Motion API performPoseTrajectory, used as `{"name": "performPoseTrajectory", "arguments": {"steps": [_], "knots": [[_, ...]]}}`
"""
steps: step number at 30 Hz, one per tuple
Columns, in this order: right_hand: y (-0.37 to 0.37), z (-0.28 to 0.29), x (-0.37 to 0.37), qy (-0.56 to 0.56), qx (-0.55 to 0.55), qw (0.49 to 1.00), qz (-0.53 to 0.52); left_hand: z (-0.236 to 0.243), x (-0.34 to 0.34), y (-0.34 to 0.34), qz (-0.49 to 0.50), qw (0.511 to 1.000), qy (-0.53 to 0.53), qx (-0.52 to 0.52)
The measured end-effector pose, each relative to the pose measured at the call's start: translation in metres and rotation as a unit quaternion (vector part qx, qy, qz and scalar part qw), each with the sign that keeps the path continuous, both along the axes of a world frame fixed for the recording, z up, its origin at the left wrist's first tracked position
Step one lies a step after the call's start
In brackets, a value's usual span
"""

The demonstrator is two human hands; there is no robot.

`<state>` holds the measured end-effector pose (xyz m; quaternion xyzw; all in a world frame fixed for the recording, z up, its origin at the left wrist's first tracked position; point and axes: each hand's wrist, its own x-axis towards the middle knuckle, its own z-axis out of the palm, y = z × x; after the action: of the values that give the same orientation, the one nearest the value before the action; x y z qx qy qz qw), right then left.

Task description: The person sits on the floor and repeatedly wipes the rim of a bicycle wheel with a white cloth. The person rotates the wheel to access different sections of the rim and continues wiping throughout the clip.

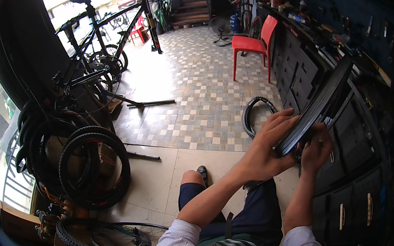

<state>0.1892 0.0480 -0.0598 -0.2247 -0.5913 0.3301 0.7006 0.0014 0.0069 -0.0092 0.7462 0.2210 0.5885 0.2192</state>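
Note:
A black bicycle wheel (310, 110), seen nearly edge-on and partly blurred, is held up in front of me at the right. My left hand (270, 146) grips its near end, fingers laid over the upper side and thumb underneath. Just to the right, my right hand (316, 150) is closed around the lower side, its fingertips partly hidden. No tyre can be made out on the wheel's near end. On the floor beyond my left hand lies a loose black tyre (246, 117).
A red chair (251, 44) stands beside dark drawer cabinets (298, 70) along the right wall. A tool-strewn bench runs above them. At the left are hanging tyres (64, 169), another wheel (68, 232) and a bicycle frame on a stand (114, 16). The stand's foot (153, 102) juts across the tiles.

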Motion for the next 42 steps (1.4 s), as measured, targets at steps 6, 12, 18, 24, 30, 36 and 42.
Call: {"name": "performPoseTrajectory", "arguments": {"steps": [6, 12, 18, 24, 30, 36, 42], "knots": [[-0.004, 0.004, -0.013, -0.023, 0.104, 0.994, -0.034, 0.002, -0.001, -0.006, -0.012, 0.999, -0.007, -0.040], [-0.008, 0.020, -0.015, -0.019, 0.031, 0.996, -0.085, 0.000, 0.000, -0.006, 0.010, 0.999, 0.011, -0.028], [-0.009, 0.024, -0.016, -0.015, 0.055, 0.998, -0.036, -0.001, -0.002, -0.003, -0.010, 0.999, 0.006, -0.033], [-0.009, 0.024, -0.008, -0.099, 0.087, 0.991, -0.025, 0.001, -0.002, -0.003, -0.022, 0.999, 0.004, -0.042], [-0.004, 0.014, 0.007, -0.134, 0.113, 0.979, -0.105, 0.006, -0.007, -0.003, -0.023, 0.999, 0.012, -0.024], [-0.026, 0.040, 0.011, -0.294, 0.097, 0.936, -0.167, 0.007, -0.009, -0.004, -0.023, 0.999, 0.010, -0.037], [-0.030, 0.052, 0.010, -0.330, 0.146, 0.908, -0.214, 0.006, -0.005, -0.004, -0.035, 0.999, -0.002, -0.035]]}}
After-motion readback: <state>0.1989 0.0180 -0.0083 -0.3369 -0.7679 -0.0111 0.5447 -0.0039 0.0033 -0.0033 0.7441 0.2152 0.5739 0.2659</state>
